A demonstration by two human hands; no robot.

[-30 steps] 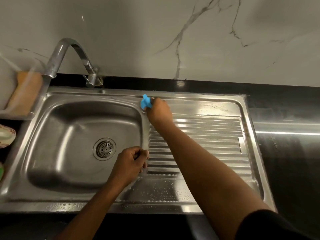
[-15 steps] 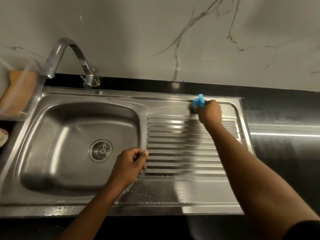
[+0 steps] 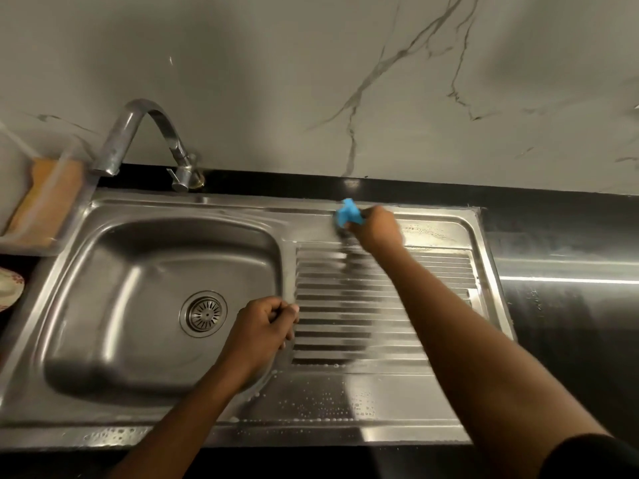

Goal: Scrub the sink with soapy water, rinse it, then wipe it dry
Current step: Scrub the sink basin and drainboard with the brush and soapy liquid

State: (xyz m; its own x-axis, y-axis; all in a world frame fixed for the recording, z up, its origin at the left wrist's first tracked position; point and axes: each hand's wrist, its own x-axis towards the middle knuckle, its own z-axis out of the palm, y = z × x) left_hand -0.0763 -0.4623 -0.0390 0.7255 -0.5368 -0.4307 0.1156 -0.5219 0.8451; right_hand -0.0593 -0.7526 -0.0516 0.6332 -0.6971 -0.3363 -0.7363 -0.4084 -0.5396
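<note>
The right hand [image 3: 377,228] has swept the blue scrubber [image 3: 349,213] back leftward along the far edge of the drainboard [image 3: 380,392] (from near its right corner).

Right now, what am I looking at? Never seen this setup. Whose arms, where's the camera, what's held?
No machine here: these are a person's bare arms, filmed by one wide-angle camera worn on the head, looking down. Below is a steel sink with a ribbed drainboard on its right, a tap behind, set in a black counter. Soap bubbles dot the near rim. The right hand grips a blue scrubber pressed to the drainboard's far edge. The left hand is a fist resting beside the basin, holding nothing visible. A clear tray with something orange sits far left.
</note>
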